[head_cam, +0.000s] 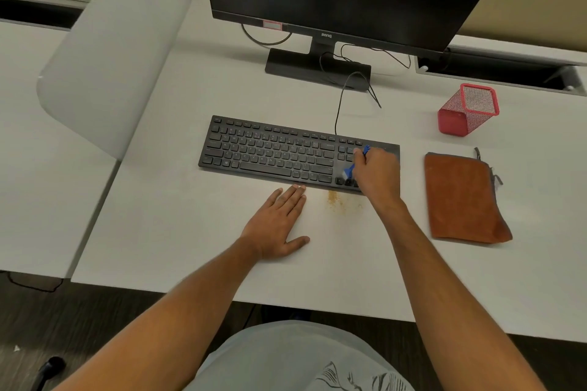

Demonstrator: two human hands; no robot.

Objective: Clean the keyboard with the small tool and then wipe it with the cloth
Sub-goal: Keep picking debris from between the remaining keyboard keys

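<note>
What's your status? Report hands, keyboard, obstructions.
Right hand grips blue brush on keyboard. Left hand flat on desk. Cloth untouched. Nothing obstructing.

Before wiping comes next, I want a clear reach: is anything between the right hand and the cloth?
Nothing visible. The cloth lies on bare desk right of the keyboard, but the right hand holds the blue tool.

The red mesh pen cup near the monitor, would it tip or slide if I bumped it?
The red mesh pen cup looks empty and thin-walled, so probably light and easily slid on the smooth desk. It is taller than wide, so a high bump might tip it. Its square sides shouldn't roll.
</note>
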